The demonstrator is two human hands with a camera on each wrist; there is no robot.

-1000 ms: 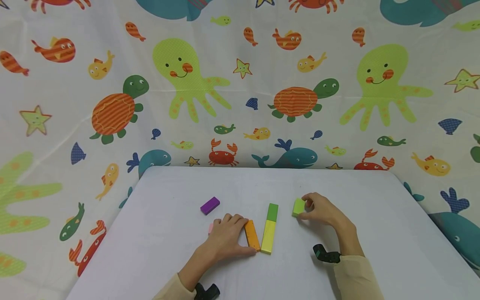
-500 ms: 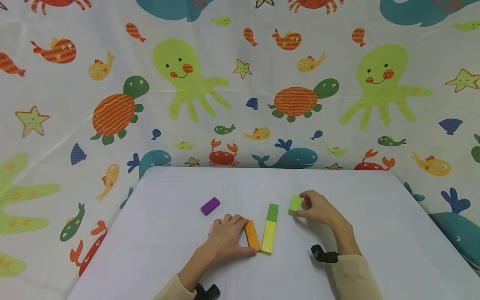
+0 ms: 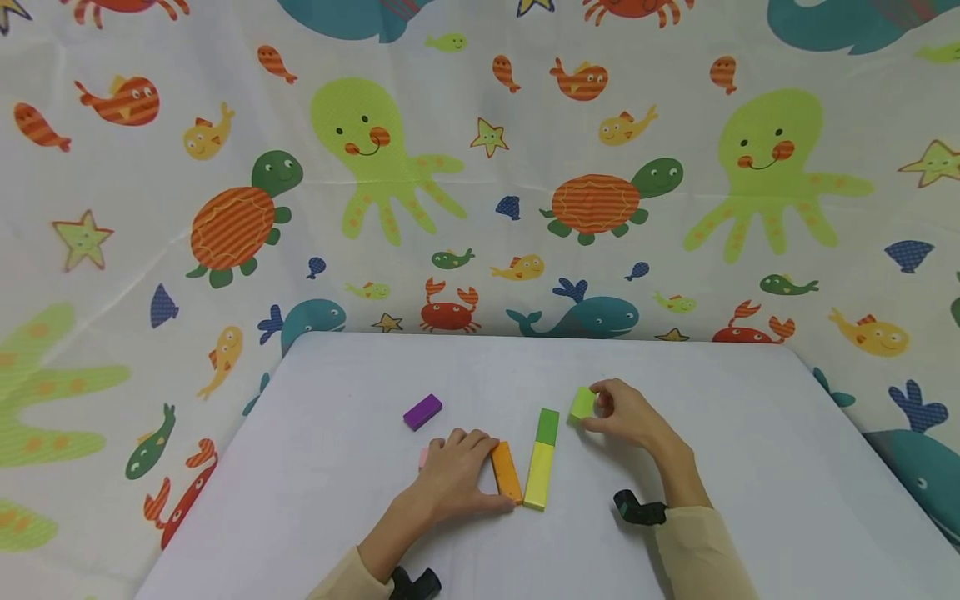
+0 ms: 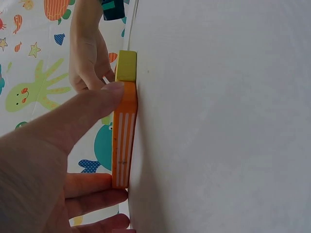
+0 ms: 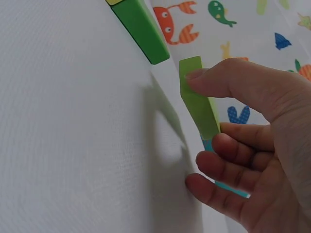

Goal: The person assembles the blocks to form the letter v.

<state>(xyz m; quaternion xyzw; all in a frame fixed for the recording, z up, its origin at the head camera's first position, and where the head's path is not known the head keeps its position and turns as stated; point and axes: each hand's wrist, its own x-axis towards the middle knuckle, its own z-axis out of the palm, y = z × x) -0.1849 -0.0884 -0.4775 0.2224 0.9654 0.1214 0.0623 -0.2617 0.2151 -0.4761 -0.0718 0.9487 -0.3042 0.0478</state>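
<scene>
My left hand (image 3: 453, 477) holds an orange block (image 3: 506, 472) on the table, thumb at its near end and fingertips at its far end. White stripes show along the orange block's side (image 4: 124, 145) in the left wrist view. Just right of it lies a longer yellow block (image 3: 539, 475), near ends close together. A green block (image 3: 547, 427) continues the yellow one's line at its far end. My right hand (image 3: 628, 412) pinches a light green block (image 3: 581, 405) between thumb and fingers, close over the table, right of the green block. Its shadow falls beside it in the right wrist view.
A purple block (image 3: 423, 412) lies alone behind the left hand. Part of a pink block (image 3: 423, 457) peeks out from under that hand's left side. The white table (image 3: 360, 375) ends at a hanging cloth (image 3: 480, 183) printed with sea animals.
My right hand has moved left and slightly away from me with the light green block, closer to the green block. My left hand and the orange block have stayed put.
</scene>
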